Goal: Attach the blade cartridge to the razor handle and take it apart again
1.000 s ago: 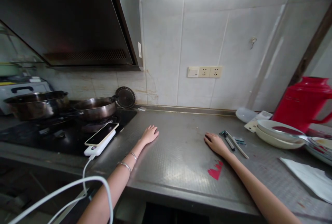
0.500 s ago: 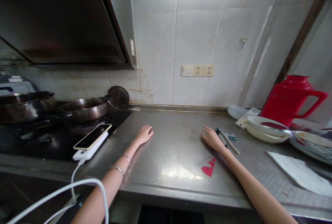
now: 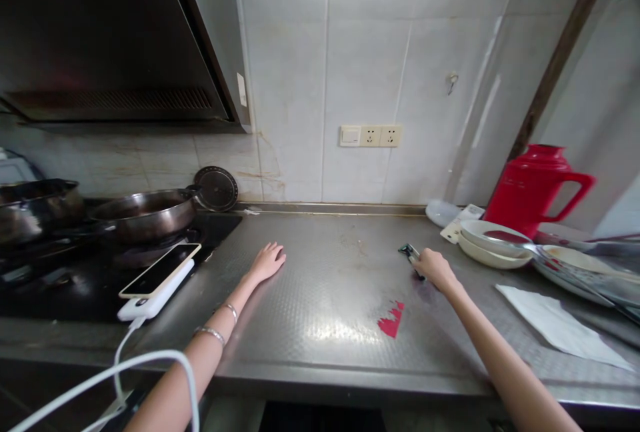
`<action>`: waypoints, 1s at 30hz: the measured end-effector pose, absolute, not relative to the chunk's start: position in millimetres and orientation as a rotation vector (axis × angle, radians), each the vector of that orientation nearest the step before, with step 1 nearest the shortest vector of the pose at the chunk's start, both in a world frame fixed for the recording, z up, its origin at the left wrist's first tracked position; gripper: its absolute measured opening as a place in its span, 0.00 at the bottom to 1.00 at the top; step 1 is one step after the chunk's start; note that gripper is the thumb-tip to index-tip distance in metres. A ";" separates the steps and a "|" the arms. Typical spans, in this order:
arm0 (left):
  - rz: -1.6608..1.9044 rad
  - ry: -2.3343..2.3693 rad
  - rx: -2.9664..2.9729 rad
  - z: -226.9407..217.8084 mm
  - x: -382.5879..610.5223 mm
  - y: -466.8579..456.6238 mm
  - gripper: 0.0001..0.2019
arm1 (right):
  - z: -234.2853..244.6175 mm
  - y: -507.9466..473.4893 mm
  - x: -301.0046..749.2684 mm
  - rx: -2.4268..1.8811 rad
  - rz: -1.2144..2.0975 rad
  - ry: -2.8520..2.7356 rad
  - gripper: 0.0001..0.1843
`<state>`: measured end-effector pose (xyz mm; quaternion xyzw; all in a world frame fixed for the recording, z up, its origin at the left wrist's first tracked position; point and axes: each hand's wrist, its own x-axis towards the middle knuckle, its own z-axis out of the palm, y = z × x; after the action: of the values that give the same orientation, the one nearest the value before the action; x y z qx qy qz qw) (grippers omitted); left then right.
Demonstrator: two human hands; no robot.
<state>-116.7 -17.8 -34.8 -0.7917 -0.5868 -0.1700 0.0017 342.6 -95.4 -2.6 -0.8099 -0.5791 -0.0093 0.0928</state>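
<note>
My left hand (image 3: pixel 267 263) lies on the steel counter (image 3: pixel 320 272) at the left, palm down with its fingers stretched out, holding nothing. On the right, my right hand (image 3: pixel 434 269) is closed around a small tool with a dark greenish, T-shaped head (image 3: pixel 406 249), like a razor or peeler. Its head points away to the left, and the fingers cover most of the handle. Another dark piece (image 3: pixel 419 277) shows under my fingers; whether it belongs to the same tool I cannot tell. A red piece with a ragged edge (image 3: pixel 391 323) lies nearer the counter's front edge.
On the left, a phone (image 3: pixel 163 271) rests on a white power bank (image 3: pixel 155 293) with a cable, beside a pan (image 3: pixel 150 213) on the stove. At right stand stacked bowls (image 3: pixel 493 259) and a red thermos (image 3: pixel 530 189); a white tissue (image 3: pixel 555 322) lies in front.
My right hand has gone from open and flat to closed around the small T-headed tool, shifting slightly right. My left hand stays flat. The whole view has shifted a little.
</note>
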 end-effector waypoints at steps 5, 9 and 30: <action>-0.538 -1.843 -2.490 -32.2 -115.8 -20.6 0.23 | -8.0 -93.7 340.1 -2.409 -0.042 -1.708 0.13; -0.566 -1.838 -2.501 -31.0 -115.3 -22.2 0.22 | -12.1 -92.7 341.3 -2.383 -0.108 -1.699 0.14; -1.787 -1.708 -2.758 42.7 43.6 -60.4 0.16 | 54.3 -101.6 218.8 -1.632 -0.221 -1.780 0.12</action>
<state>43.6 -60.4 42.7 -0.7154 -0.4432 -0.4635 -0.2774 218.8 -101.6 54.3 -0.6303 -0.6874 -0.0853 0.3507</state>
